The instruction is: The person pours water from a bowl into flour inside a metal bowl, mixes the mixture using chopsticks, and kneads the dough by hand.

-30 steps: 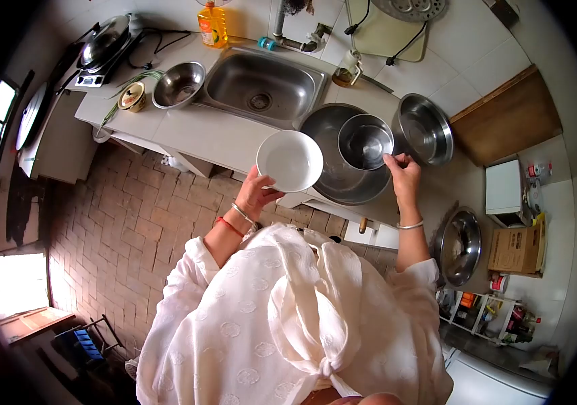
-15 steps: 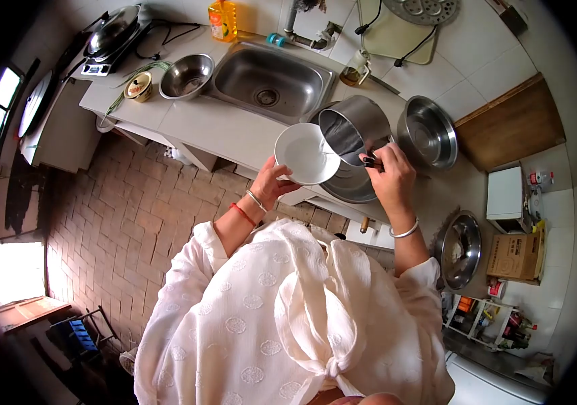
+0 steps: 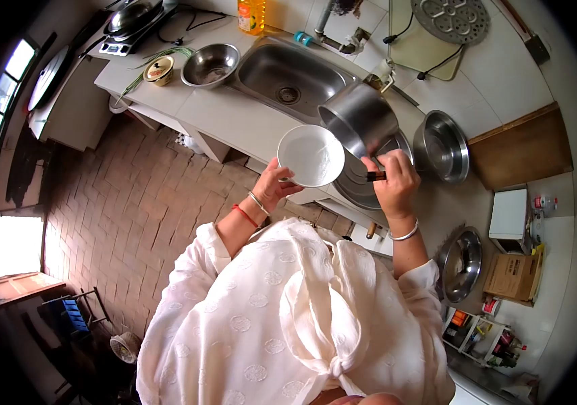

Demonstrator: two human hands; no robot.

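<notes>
My left hand (image 3: 277,185) grips the rim of a white bowl (image 3: 310,156), which holds clear liquid. My right hand (image 3: 396,181) is closed round the dark handle of a steel pot (image 3: 359,118). The pot is tilted, its mouth facing the bowl, close to the bowl's right edge. Beneath the pot, a large steel basin (image 3: 361,191) stands on the counter, partly hidden by the pot and my right hand.
A steel sink (image 3: 288,71) lies behind the bowl. To its left are a steel bowl (image 3: 210,65) and a small lidded pot (image 3: 159,70). Another steel basin (image 3: 442,146) leans at the right, near a brown board (image 3: 523,148). An orange bottle (image 3: 251,16) stands behind.
The steel pot has been lifted from the large basin by its handle and tilted toward the white bowl. Liquid now shows in the bowl, which has shifted slightly right.
</notes>
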